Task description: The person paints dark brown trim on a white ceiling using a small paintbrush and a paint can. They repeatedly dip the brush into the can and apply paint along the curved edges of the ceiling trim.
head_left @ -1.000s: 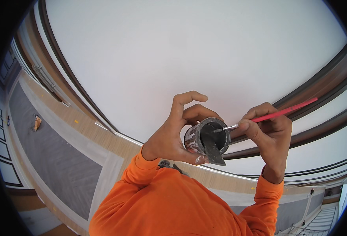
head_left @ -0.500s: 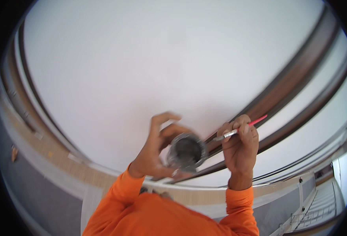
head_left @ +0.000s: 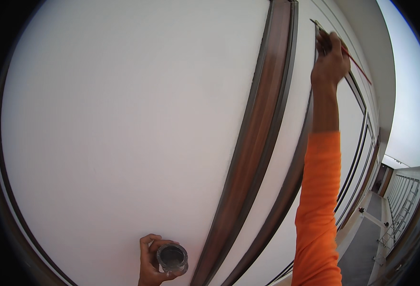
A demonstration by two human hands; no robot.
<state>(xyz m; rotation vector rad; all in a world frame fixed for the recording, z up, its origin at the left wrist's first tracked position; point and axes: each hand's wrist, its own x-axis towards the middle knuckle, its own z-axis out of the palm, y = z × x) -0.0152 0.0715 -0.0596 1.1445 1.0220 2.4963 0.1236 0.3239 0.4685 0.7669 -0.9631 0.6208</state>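
Note:
My right hand [head_left: 331, 64] is stretched up at the upper right, its fingers closed on a thin paintbrush with a red handle [head_left: 359, 67]. The bristle end points up and left, close to the top of a dark, narrow trim strip [head_left: 301, 157] on the white wall; I cannot tell whether it touches. Low in the view, my left hand [head_left: 149, 260] is wrapped round a small cup [head_left: 184, 260] with dark grey paint inside and smears on its rim. The cup is near the foot of a wide brown wooden strip [head_left: 255, 143] with dark edges.
A large white wall panel [head_left: 124, 119] fills the left and middle. More dark trim [head_left: 355, 90] frames panels further right. Beyond it, a grey floor walkway [head_left: 360, 257] runs beside a metal railing [head_left: 403, 200], with a bright opening [head_left: 408, 57] above.
My right hand has risen from beside the cup to high on the wall with the paintbrush. The view has tilted up, so the cup in my left hand now appears lower and further left.

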